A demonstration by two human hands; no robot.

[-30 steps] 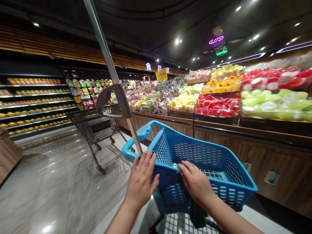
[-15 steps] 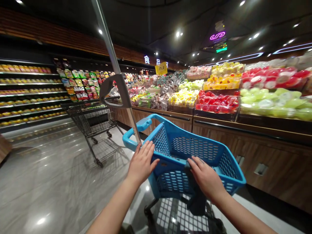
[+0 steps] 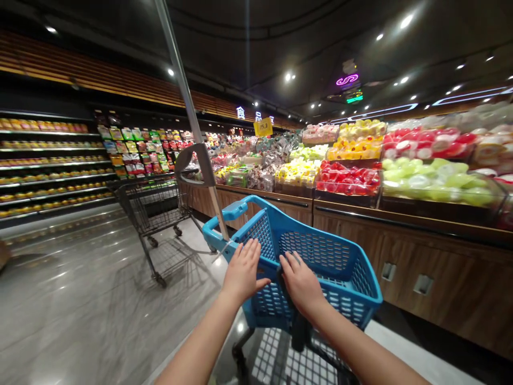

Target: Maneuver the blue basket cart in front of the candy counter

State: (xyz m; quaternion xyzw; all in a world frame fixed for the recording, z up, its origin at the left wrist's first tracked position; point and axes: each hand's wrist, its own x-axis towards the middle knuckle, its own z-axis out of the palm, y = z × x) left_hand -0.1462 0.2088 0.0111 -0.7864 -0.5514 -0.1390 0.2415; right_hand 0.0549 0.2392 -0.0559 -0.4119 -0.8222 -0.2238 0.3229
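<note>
Step in hand looks like steadying the cart (image 3: 316,251), alongside the counter (image 3: 340,227). Left hand (image 3: 240,272) flat at the near rim (image 3: 269,263), thumb spread. Right hand (image 3: 301,283) bent over the black bar (image 3: 298,332); can't tell if clamped. Steering would need a firmer left hold.

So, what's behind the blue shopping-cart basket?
Beyond the blue basket stands a wood-fronted counter bearing bins of colourful packaged goods. The basket covers part of the counter's lower front, so what lies low behind it can't be seen.
</note>
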